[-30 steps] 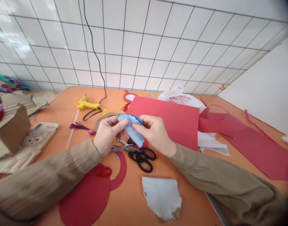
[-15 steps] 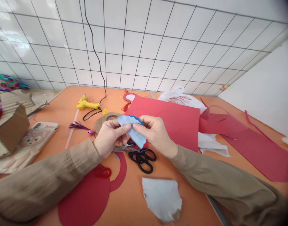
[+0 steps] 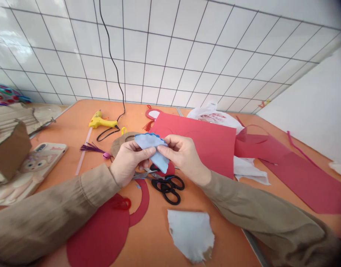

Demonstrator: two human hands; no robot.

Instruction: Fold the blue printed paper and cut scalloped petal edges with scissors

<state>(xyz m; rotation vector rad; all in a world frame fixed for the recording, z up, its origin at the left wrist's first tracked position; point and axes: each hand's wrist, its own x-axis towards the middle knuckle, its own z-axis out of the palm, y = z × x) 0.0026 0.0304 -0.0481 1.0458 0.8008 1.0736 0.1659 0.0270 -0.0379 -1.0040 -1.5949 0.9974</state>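
I've got left hand [image 3: 127, 159] and right hand [image 3: 185, 155] pinched on the light-blue cloth [image 3: 159, 162] above scissors [image 3: 156, 176]; likely adjusting it, next move needs steady grip.

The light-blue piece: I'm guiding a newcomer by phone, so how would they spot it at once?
On the orange table, find the black-handled scissors, then look just above them. There the left hand and right hand pinch the light-blue piece. Its wavy, darker-blue upper edge sets it apart from the pale, ragged scrap below.
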